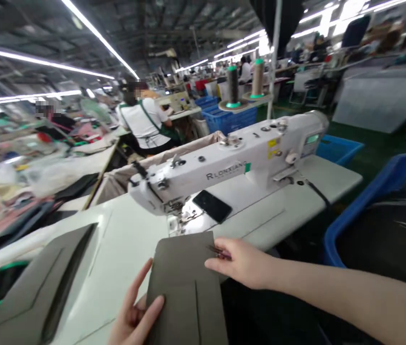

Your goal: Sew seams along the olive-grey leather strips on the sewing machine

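An olive-grey fabric panel (179, 268) with rounded top corner and a stitched, pocket-like piece is held up at the table's front edge. My left hand (138, 311) grips its left side, thumb on the face and forefinger along the edge. At the panel's upper right edge is my right hand (237, 258), closed around small pointed thread snips (220, 252), whose tips lie over the fabric. Just beyond the panel stands a white sewing machine (224, 167), its needle area lit. A black phone (212, 206) lies on the machine bed.
More olive-grey panels (40, 282) are stacked at the table's left. A blue crate (335, 239) with dark contents stands at right. Thread cones (232, 86) sit on a stand behind the machine. A person (145, 120) in a white shirt sits farther back.
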A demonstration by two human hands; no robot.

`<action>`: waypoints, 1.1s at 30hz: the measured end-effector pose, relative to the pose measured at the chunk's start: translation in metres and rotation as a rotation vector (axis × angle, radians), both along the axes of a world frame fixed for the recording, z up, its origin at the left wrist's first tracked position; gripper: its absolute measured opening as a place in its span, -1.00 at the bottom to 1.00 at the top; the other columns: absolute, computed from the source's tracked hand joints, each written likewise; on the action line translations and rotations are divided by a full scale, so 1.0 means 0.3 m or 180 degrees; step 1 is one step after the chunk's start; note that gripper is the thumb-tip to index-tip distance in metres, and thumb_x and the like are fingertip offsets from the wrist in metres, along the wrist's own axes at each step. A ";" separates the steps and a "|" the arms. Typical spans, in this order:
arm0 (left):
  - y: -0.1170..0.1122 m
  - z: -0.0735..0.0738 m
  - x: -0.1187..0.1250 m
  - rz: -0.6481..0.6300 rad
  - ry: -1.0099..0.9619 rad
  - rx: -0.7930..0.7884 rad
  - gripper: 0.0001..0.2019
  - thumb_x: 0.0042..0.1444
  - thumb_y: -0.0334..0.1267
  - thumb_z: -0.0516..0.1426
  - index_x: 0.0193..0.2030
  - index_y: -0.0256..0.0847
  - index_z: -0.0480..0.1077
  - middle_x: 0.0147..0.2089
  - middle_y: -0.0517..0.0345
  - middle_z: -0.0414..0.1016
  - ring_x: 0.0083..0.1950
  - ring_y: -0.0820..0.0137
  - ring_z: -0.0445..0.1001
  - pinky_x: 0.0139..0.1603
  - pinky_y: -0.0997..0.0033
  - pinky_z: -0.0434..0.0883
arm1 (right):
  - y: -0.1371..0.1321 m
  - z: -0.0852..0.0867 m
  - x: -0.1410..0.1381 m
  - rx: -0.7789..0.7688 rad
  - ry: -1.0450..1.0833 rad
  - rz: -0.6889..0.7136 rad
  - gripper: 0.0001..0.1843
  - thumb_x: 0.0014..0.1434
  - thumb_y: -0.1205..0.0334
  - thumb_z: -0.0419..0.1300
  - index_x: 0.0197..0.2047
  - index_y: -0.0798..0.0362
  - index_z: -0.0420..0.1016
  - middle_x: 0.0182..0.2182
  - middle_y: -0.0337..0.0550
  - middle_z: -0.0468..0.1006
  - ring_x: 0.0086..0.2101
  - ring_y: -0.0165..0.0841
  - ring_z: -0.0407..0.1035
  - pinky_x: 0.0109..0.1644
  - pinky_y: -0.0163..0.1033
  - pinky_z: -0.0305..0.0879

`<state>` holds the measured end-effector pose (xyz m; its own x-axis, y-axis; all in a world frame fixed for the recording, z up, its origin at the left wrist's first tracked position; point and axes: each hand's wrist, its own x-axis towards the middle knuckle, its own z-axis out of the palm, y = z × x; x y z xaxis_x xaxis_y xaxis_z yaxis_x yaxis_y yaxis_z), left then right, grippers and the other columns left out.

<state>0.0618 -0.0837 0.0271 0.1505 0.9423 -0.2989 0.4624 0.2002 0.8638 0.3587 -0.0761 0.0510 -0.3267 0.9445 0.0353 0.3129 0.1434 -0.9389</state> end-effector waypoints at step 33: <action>0.371 -0.013 -0.118 -0.2191 0.2073 0.1793 -0.15 -0.04 0.33 0.16 0.28 -0.17 0.16 0.42 -0.10 0.01 0.43 0.07 -0.01 0.39 0.00 0.00 | 0.364 -0.227 -0.239 0.1760 -0.2765 0.0439 -0.37 0.24 0.33 0.02 0.36 -0.11 0.08 0.32 -0.22 0.17 -0.09 -0.26 0.47 -0.12 -0.16 0.44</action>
<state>0.0264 0.0277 0.0232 0.6653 0.7436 -0.0656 0.7237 -0.6210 0.3009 0.2870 0.0330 -0.0171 -0.5506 0.8206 0.1531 0.7985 0.5712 -0.1901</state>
